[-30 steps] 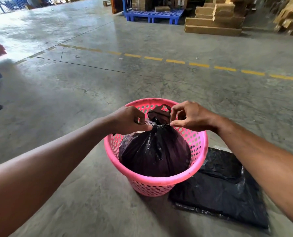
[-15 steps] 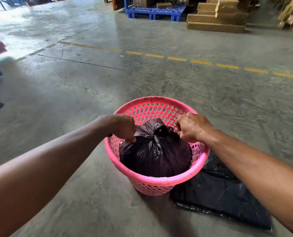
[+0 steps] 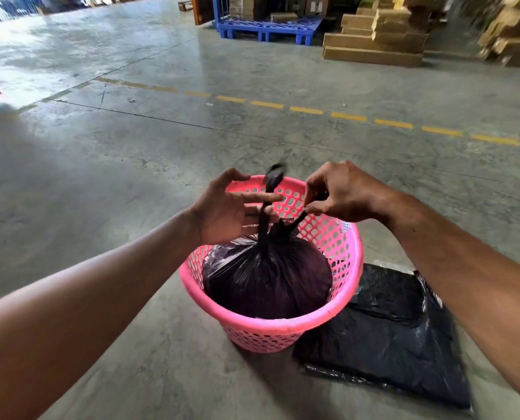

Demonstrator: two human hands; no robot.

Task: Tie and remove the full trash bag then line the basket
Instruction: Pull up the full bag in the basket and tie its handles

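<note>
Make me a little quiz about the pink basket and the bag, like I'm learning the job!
1. True or false: the full trash bag has already been lifted out of the pink basket.
2. Which hand pinches a strip of the bag between thumb and fingertips? A) left hand B) right hand
3. Fill in: the flat black bag lies on the ____ beside the basket.

Key:
1. False, it sits inside the basket.
2. B. The left hand's fingers are spread, with the other strip running up past them.
3. Floor, on the basket's right.
</note>
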